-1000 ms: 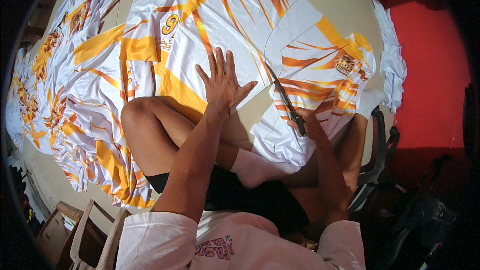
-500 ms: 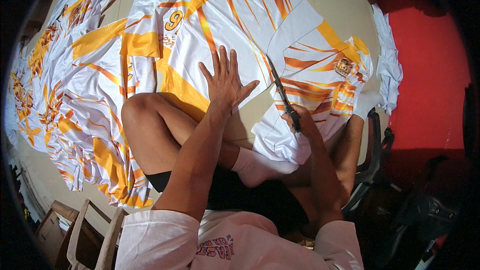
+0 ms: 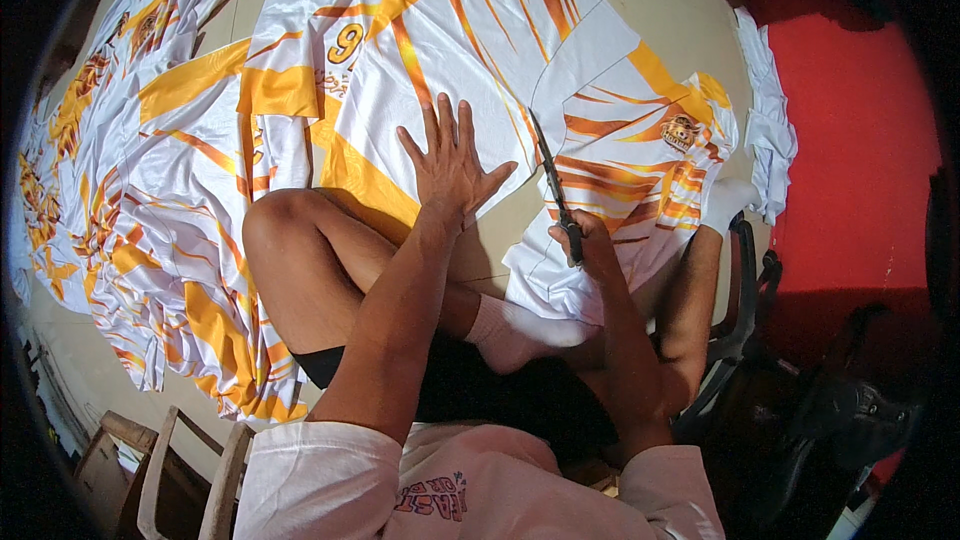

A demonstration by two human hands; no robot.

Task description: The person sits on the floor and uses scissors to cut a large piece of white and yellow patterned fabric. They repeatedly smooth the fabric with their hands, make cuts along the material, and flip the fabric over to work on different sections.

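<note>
My left hand (image 3: 448, 165) lies flat with its fingers spread on a white printed fabric sheet (image 3: 400, 125) with yellow and orange stripes. In my right hand (image 3: 592, 240) is a pair of dark scissors (image 3: 551, 172), gripped at the handles. The blades point away from me, with their tips at the fabric near a thin dark outline. They look nearly closed. To the right of the blades, a striped fabric section (image 3: 620, 170) with a round emblem spreads toward my right foot. Its lower white end bunches beside my sock (image 3: 525, 335).
A large heap of similar printed fabric (image 3: 150, 210) covers the floor at left. White cloth (image 3: 768, 130) lies at the right, beside a red surface (image 3: 850, 140). Wooden frame pieces (image 3: 170, 470) stand at the lower left. Dark chair-like parts (image 3: 740, 290) are near my right leg.
My right hand and the scissor handles have shifted slightly left, and the blades stand a little more upright in view. My left hand stays in place on the fabric.
</note>
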